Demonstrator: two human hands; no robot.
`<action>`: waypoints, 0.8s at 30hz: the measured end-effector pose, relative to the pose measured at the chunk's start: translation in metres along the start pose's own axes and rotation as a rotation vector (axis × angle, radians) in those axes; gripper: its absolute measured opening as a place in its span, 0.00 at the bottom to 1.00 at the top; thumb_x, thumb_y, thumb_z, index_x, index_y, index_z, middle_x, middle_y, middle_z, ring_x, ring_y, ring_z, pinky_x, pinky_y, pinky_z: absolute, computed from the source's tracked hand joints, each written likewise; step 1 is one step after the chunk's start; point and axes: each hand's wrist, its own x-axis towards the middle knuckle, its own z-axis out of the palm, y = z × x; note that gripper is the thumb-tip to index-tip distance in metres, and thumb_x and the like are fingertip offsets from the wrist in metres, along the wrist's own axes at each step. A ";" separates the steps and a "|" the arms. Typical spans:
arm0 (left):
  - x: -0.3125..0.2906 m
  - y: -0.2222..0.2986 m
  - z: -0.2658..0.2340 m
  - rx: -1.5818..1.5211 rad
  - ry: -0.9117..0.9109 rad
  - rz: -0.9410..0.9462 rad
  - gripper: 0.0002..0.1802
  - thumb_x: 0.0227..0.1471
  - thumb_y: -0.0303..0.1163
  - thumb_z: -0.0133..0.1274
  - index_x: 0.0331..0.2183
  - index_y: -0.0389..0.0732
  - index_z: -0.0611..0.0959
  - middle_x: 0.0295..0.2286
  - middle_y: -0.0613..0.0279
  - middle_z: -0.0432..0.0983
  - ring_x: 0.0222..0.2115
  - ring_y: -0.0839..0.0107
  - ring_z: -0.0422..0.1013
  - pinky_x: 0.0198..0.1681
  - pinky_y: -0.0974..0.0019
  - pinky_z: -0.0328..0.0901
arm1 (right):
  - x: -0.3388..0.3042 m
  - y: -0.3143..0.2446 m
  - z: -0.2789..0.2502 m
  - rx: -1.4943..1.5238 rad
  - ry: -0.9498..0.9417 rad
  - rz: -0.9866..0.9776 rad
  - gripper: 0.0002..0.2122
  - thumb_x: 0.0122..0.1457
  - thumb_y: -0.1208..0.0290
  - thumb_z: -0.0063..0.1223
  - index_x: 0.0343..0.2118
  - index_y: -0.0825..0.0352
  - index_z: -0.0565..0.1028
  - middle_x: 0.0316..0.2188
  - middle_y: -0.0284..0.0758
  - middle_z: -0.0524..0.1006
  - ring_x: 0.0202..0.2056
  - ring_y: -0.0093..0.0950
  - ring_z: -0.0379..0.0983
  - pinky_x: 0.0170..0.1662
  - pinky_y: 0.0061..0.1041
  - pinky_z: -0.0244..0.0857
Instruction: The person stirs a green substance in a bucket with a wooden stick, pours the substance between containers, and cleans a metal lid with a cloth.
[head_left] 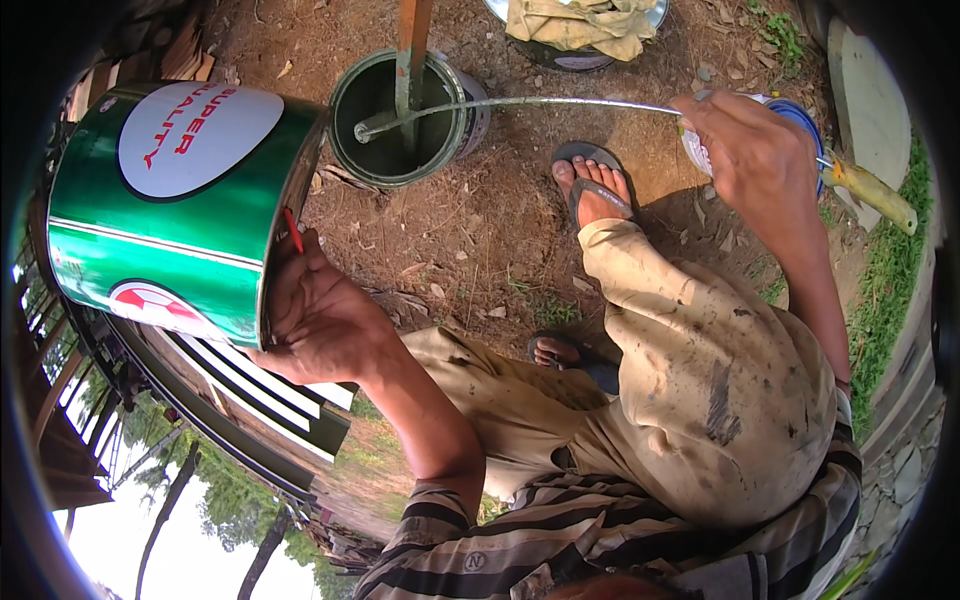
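My left hand (pixel 325 315) is closed on the edge of a large green paint can (pixel 175 225), which is tipped on its side at the left. A small red piece (pixel 293 230) shows by my left fingers; its kind is unclear. My right hand (pixel 765 155) is closed round the thin metal rod of what looks like a long paint roller (pixel 560 101). Its yellowish handle (pixel 872 195) sticks out behind that hand. The rod's rounded far end (pixel 367 130) is over an open bucket (pixel 340 165), where a wooden stick (pixel 408 75) stands.
A stained cloth (pixel 585 25) lies on a container at the far side. Behind my right hand is a white container with a blue rim (pixel 805 118). My sandalled foot (pixel 595 190) is on the leaf-strewn dirt (pixel 450 240). Grass (pixel 890 300) grows at the right.
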 end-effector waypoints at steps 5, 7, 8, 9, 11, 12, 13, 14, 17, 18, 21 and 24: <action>0.005 -0.003 0.006 -0.049 0.037 -0.016 0.45 0.66 0.61 0.33 0.43 0.24 0.86 0.42 0.39 0.84 0.52 0.44 0.77 0.63 0.42 0.65 | -0.018 -0.005 -0.001 0.127 0.035 0.107 0.13 0.56 0.82 0.58 0.44 0.65 0.84 0.29 0.35 0.80 0.28 0.39 0.78 0.31 0.35 0.72; 0.004 -0.003 0.004 -0.018 -0.006 0.011 0.46 0.66 0.61 0.33 0.42 0.24 0.87 0.41 0.39 0.84 0.52 0.44 0.77 0.63 0.42 0.66 | -0.031 -0.009 0.009 0.229 0.048 0.156 0.13 0.57 0.83 0.58 0.44 0.65 0.84 0.29 0.36 0.81 0.27 0.39 0.78 0.30 0.35 0.72; 0.003 -0.003 0.002 -0.005 -0.026 0.023 0.46 0.66 0.61 0.33 0.41 0.24 0.87 0.41 0.38 0.84 0.52 0.43 0.77 0.63 0.41 0.66 | -0.038 -0.010 0.015 0.269 0.054 0.169 0.13 0.57 0.83 0.58 0.44 0.65 0.84 0.29 0.37 0.81 0.27 0.39 0.78 0.30 0.34 0.71; 0.004 -0.003 0.000 0.015 -0.037 0.029 0.46 0.66 0.61 0.33 0.40 0.24 0.87 0.42 0.38 0.84 0.52 0.44 0.77 0.62 0.41 0.67 | -0.043 -0.010 0.017 0.308 0.060 0.183 0.13 0.57 0.83 0.58 0.44 0.66 0.84 0.29 0.37 0.81 0.26 0.39 0.77 0.30 0.34 0.71; 0.005 -0.002 -0.002 0.055 -0.062 0.041 0.47 0.66 0.62 0.33 0.39 0.23 0.87 0.42 0.38 0.84 0.52 0.44 0.76 0.61 0.41 0.67 | -0.051 -0.013 0.012 0.346 -0.036 0.274 0.10 0.60 0.81 0.60 0.44 0.69 0.84 0.29 0.41 0.81 0.26 0.38 0.77 0.31 0.33 0.69; 0.004 -0.001 -0.001 0.031 -0.050 0.035 0.47 0.66 0.62 0.33 0.40 0.24 0.87 0.42 0.38 0.84 0.52 0.44 0.77 0.61 0.41 0.67 | -0.054 -0.013 0.011 0.365 -0.084 0.318 0.08 0.61 0.80 0.61 0.43 0.70 0.84 0.29 0.43 0.81 0.26 0.37 0.77 0.31 0.32 0.69; 0.003 -0.001 0.002 0.006 -0.038 0.028 0.46 0.66 0.62 0.34 0.41 0.24 0.87 0.43 0.38 0.84 0.52 0.44 0.77 0.61 0.41 0.68 | -0.056 -0.012 0.011 0.365 -0.100 0.335 0.09 0.61 0.80 0.60 0.43 0.69 0.84 0.29 0.42 0.81 0.26 0.38 0.76 0.30 0.33 0.68; 0.003 -0.001 0.004 -0.021 -0.027 0.019 0.46 0.65 0.62 0.34 0.42 0.24 0.87 0.43 0.38 0.84 0.52 0.44 0.77 0.60 0.41 0.68 | -0.059 -0.011 0.011 0.362 -0.116 0.353 0.09 0.61 0.80 0.60 0.43 0.68 0.84 0.29 0.42 0.80 0.25 0.39 0.76 0.29 0.33 0.67; 0.002 -0.001 0.005 0.008 -0.006 0.014 0.45 0.65 0.61 0.35 0.45 0.25 0.85 0.43 0.38 0.84 0.51 0.45 0.78 0.61 0.41 0.68 | -0.068 -0.008 0.011 0.370 -0.131 0.390 0.08 0.61 0.78 0.61 0.43 0.66 0.84 0.28 0.41 0.80 0.25 0.40 0.76 0.28 0.34 0.67; 0.003 -0.001 0.006 0.001 0.004 0.014 0.44 0.65 0.61 0.35 0.46 0.25 0.85 0.42 0.38 0.84 0.51 0.45 0.78 0.61 0.41 0.68 | -0.071 -0.006 0.011 0.375 -0.130 0.400 0.08 0.62 0.77 0.61 0.43 0.66 0.84 0.28 0.41 0.80 0.25 0.40 0.76 0.28 0.34 0.67; 0.003 0.000 0.007 -0.005 0.014 0.018 0.43 0.65 0.60 0.36 0.48 0.26 0.84 0.41 0.38 0.84 0.50 0.45 0.78 0.62 0.41 0.67 | -0.084 -0.005 0.028 0.418 -0.160 0.452 0.07 0.62 0.72 0.61 0.42 0.63 0.84 0.29 0.43 0.81 0.27 0.43 0.78 0.30 0.38 0.68; 0.002 0.001 0.005 0.023 -0.010 0.028 0.42 0.65 0.59 0.37 0.48 0.26 0.84 0.41 0.38 0.84 0.48 0.46 0.79 0.63 0.41 0.66 | -0.088 -0.003 0.040 0.205 -0.481 0.488 0.06 0.64 0.66 0.60 0.40 0.60 0.83 0.30 0.46 0.82 0.31 0.48 0.79 0.33 0.43 0.69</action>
